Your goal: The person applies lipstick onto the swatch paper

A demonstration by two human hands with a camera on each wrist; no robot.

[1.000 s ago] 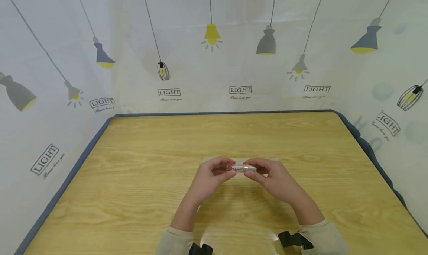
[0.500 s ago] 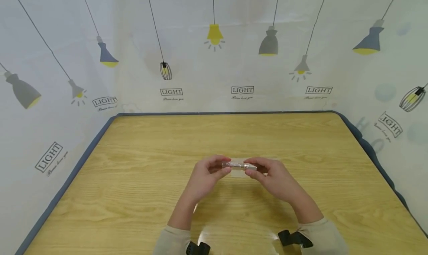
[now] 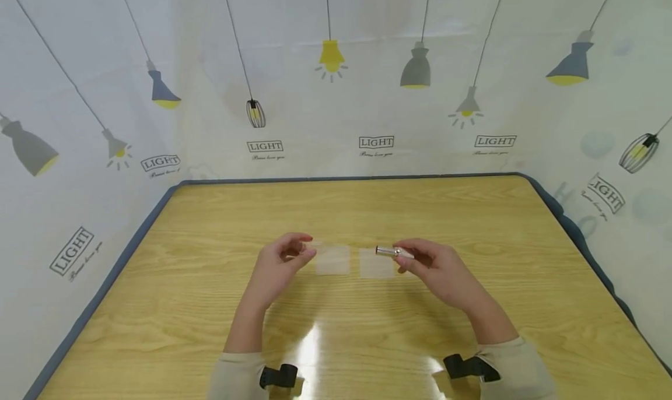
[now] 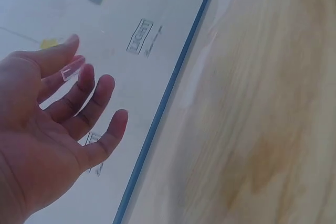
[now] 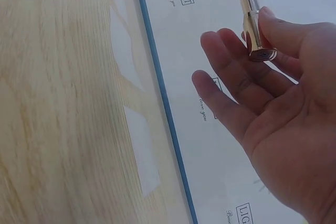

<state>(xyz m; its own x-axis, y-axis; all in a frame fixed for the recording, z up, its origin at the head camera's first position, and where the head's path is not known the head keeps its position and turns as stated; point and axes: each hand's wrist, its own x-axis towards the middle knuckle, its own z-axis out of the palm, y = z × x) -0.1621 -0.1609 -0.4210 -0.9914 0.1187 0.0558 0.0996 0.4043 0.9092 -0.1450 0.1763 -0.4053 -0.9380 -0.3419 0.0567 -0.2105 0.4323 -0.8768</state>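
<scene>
Right hand (image 3: pixel 438 272): fingers pinch a shiny tube (image 3: pixel 387 251) — tip toward the left | left hand (image 3: pixel 274 269): fingers pinch a small clear piece (image 4: pixel 72 68) — apart from the tube | pale squares (image 3: pixel 333 261) between, flat on the worktop (image 3: pixel 157 306)

Right hand (image 3: pixel 442 273) is partly covering metallic tube (image 3: pixel 386 251), left hand (image 3: pixel 273 267) partly hiding clear cap (image 4: pixel 72 68); head view's bottom edge is cropping sleeves (image 3: pixel 517 369)
</scene>
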